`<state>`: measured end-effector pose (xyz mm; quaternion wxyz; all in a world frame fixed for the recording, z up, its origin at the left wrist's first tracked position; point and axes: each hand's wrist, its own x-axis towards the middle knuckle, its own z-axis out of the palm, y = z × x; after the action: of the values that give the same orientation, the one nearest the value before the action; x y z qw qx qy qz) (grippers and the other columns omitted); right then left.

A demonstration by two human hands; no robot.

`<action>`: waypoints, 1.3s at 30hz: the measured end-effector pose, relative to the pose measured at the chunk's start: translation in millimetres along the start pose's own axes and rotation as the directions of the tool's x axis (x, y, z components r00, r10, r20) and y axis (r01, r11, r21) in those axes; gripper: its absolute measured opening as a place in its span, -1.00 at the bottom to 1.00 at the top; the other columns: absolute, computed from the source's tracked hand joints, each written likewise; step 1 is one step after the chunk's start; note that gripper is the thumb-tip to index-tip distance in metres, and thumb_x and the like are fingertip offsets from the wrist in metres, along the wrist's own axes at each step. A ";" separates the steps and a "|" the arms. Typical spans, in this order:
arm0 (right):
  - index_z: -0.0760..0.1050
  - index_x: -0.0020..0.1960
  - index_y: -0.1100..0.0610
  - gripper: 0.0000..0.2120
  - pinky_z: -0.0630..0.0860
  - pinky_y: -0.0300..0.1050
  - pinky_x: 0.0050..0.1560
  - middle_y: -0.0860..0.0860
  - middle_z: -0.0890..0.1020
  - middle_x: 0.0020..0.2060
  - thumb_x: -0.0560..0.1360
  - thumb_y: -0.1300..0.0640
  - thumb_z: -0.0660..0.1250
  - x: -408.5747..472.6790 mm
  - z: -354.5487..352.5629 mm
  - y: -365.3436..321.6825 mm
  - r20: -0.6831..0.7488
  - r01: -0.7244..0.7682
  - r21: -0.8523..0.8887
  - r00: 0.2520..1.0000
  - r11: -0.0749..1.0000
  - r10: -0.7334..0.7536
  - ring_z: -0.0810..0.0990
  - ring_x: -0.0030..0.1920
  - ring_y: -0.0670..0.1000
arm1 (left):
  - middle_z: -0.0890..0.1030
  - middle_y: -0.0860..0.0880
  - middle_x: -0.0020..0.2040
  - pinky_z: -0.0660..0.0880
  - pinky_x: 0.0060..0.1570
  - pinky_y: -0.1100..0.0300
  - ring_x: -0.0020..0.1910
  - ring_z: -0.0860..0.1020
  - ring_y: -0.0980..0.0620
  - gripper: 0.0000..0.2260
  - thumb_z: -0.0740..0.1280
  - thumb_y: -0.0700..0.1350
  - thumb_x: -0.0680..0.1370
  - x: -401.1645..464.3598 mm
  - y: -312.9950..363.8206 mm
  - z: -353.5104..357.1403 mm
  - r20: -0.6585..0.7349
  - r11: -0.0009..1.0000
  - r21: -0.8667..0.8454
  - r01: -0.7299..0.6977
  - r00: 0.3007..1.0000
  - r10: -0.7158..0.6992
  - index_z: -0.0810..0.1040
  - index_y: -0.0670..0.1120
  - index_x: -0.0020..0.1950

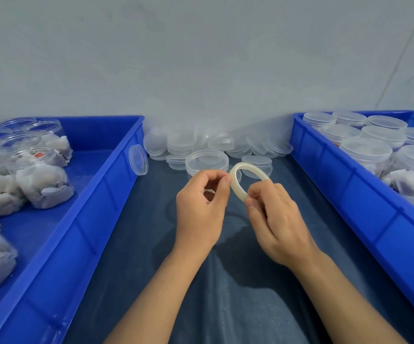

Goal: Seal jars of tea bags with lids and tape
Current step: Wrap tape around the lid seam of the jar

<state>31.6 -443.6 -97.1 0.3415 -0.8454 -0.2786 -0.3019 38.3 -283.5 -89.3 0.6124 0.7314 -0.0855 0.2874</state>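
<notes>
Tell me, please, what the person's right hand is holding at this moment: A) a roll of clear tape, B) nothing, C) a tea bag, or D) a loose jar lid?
A: the right hand grips the roll of clear tape, while the left hand pinches at its edge.

Dark blue table (131,244) carries two blue trays (96,202) (345,184), loose lids (181,142), one lidded jar (207,161)

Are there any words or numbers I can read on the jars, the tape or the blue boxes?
No text can be read anywhere.
Red tag inside a jar in the left blue bin: may carry print, but it is too small and blurred to read.
Tape roll, held by the left hand and right hand: no print shows.
Lidded jar and loose lids: clear, no label shows.
</notes>
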 end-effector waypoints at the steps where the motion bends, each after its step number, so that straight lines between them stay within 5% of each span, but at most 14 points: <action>1: 0.45 -0.03 0.18 -0.82 0.30 -0.36 -0.06 -0.13 0.43 -0.24 0.65 0.10 0.17 0.2 0.5 -0.1 -0.004 0.004 0.000 1.000 1.000 -0.004 0.36 -0.20 -0.08 | 0.69 0.21 -0.10 0.49 -0.10 0.43 -0.10 0.65 0.16 -0.81 0.42 -0.15 0.66 0.2 0.0 0.0 0.007 1.000 0.011 -0.009 1.000 0.009 0.64 0.15 -0.06; 9: 0.42 -0.03 0.15 -0.87 0.33 -0.09 -0.17 -0.14 0.41 -0.27 0.66 0.12 0.19 0.8 5.3 2.6 -0.089 0.002 -0.089 0.996 0.996 -0.010 0.35 -0.25 -0.03 | 0.62 0.06 -0.07 0.48 -0.08 0.32 -0.09 0.59 0.03 -0.91 0.33 -0.15 0.72 -2.7 -7.9 2.3 0.062 0.986 0.127 -0.105 0.993 0.098 0.54 0.01 0.04; 18: 0.39 -0.05 0.11 -0.86 0.19 -0.12 -0.19 -0.16 0.39 -0.31 0.66 0.17 0.31 3.4 7.3 7.0 -0.091 -0.126 -0.186 0.990 0.974 0.111 0.31 -0.27 -0.01 | 0.60 0.02 -0.04 0.50 -0.01 0.23 -0.01 0.59 0.01 -0.89 0.21 -0.07 0.70 -6.3 -8.1 6.0 0.138 0.987 0.108 -0.118 0.985 0.103 0.51 -0.04 0.09; 26: 0.41 -0.04 0.11 -0.86 0.30 -0.07 -0.16 -0.12 0.45 -0.28 0.68 0.12 0.26 4.2 5.3 3.4 -0.069 -0.086 -0.165 0.995 0.983 0.075 0.33 -0.27 -0.03 | 0.65 0.11 -0.09 0.52 -0.21 0.37 -0.18 0.65 0.06 -0.84 0.52 -0.09 0.59 -7.0 -4.4 5.0 0.046 0.999 0.002 -0.034 0.998 0.034 0.57 -0.01 0.08; 39: 0.43 -0.01 0.11 -0.89 0.36 0.00 -0.17 -0.05 0.51 -0.26 0.67 0.10 0.28 4.8 3.7 0.6 -0.028 -0.133 -0.190 0.991 0.973 0.130 0.42 -0.26 0.08 | 0.70 0.17 -0.14 0.60 -0.12 0.25 -0.14 0.68 0.00 -0.91 0.55 -0.13 0.56 -4.5 -5.7 -2.2 -0.053 0.994 0.066 -0.092 0.994 0.095 0.67 0.00 -0.08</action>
<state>36.4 -440.0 -96.1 0.2798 -0.8886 -0.1890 -0.3104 36.6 -281.1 -96.3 0.5769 0.7375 -0.0934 0.3385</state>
